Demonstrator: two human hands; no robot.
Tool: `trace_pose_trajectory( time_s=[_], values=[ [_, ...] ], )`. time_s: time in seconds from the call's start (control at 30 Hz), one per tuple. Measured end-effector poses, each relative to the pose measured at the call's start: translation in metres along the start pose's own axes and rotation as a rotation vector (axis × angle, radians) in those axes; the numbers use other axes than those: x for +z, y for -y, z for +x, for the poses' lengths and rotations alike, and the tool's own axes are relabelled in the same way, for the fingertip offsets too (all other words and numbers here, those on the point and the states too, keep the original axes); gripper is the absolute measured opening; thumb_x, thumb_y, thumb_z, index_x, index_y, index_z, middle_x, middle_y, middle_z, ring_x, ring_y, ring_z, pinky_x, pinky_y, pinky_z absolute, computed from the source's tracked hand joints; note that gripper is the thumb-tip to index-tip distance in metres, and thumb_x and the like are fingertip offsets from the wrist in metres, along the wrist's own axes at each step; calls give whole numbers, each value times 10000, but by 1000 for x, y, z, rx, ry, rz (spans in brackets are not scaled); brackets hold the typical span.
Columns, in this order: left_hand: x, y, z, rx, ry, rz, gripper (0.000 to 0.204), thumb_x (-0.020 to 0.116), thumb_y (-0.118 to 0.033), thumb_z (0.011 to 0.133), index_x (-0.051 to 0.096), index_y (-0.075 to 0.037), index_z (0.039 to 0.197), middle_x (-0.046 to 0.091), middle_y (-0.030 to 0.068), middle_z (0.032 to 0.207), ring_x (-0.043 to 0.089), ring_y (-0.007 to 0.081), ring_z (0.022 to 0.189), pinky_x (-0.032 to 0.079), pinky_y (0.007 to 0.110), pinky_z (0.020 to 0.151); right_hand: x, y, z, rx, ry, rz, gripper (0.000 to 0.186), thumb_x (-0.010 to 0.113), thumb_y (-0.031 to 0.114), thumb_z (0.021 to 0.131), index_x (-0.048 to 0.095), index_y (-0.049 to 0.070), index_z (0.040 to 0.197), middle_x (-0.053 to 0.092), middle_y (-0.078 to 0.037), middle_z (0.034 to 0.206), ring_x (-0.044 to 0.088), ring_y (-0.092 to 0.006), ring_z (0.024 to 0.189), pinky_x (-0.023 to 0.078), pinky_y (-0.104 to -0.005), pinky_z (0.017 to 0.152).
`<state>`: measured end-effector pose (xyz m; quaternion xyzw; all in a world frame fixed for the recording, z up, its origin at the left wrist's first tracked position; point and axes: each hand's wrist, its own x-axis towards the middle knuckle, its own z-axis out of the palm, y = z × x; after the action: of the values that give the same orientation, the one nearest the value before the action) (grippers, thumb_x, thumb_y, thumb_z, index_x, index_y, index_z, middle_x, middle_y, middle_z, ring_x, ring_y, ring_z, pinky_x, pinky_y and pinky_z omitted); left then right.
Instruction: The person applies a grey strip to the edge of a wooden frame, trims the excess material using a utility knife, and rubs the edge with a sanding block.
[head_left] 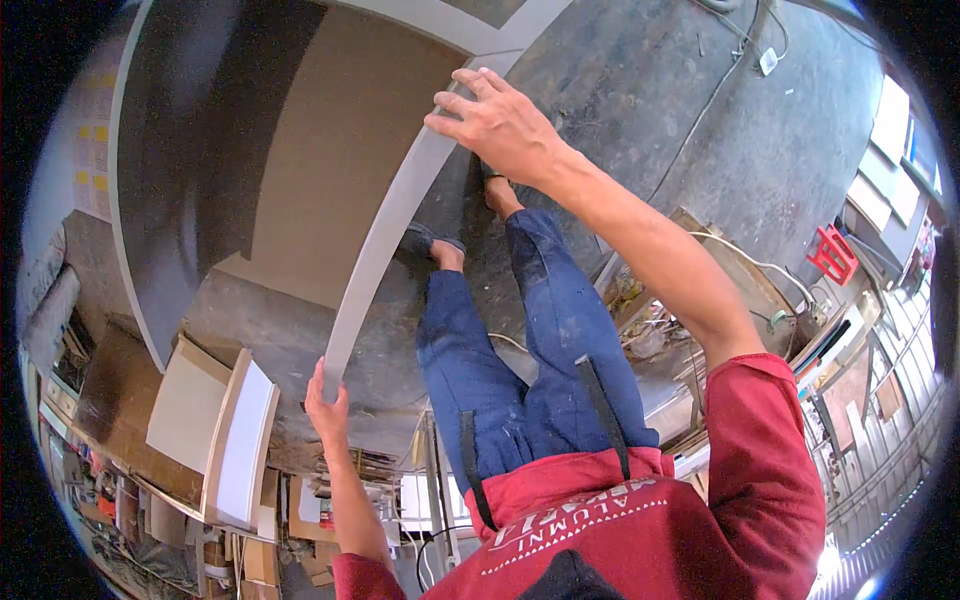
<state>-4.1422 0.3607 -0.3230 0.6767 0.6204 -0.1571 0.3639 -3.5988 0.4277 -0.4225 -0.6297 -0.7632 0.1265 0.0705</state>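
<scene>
A long panel with a pale grey edge (390,230) runs diagonally in front of me, part of what looks like a large cabinet with a dark grey side and brown back (325,140). My right hand (497,122) grips the edge high up, near a grey corner, with fingers bent over it. My left hand (327,395) is closed on the lower end of the same edge, fingertips partly hidden behind it. My legs and feet stand just right of the panel on the concrete.
Boards with white faces (240,440) lie at lower left. A cable (765,60) runs over the concrete floor (610,120). At right are a red plastic stool (833,253), leaning white panels (880,170) and clutter. More scrap boards (305,510) pile along the bottom.
</scene>
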Motion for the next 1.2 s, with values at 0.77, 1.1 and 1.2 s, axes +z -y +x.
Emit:
trace_pose_trajectory(
  time_s=[0.77, 1.1, 1.2],
  values=[
    [-40, 87, -78, -117, -14, 30, 766, 757, 24, 757, 563, -119, 1484, 651, 149, 1397, 626, 373, 1239, 484, 440, 1063, -3, -4, 3, -93, 21, -53, 436, 644, 89, 859, 678, 208, 1278, 673, -34, 1291, 576, -333, 1297, 508, -438, 1088],
    [-10, 96, -58, -140, -55, 2, 760, 782, -33, 778, 572, -185, 1491, 658, 182, 1367, 615, 403, 1241, 484, 463, 1055, -7, -8, 5, -101, 25, -30, 540, 691, 44, 834, 611, 153, 1357, 608, -82, 1383, 543, -332, 1338, 460, -460, 1132],
    [-11, 94, -54, -155, -31, -46, 759, 777, -23, 776, 573, -183, 1489, 659, 183, 1365, 618, 398, 1241, 486, 461, 1053, -14, -22, 6, -113, 24, -118, 567, 690, 40, 830, 600, 161, 1376, 590, -91, 1401, 512, -334, 1367, 433, -474, 1151]
  ],
)
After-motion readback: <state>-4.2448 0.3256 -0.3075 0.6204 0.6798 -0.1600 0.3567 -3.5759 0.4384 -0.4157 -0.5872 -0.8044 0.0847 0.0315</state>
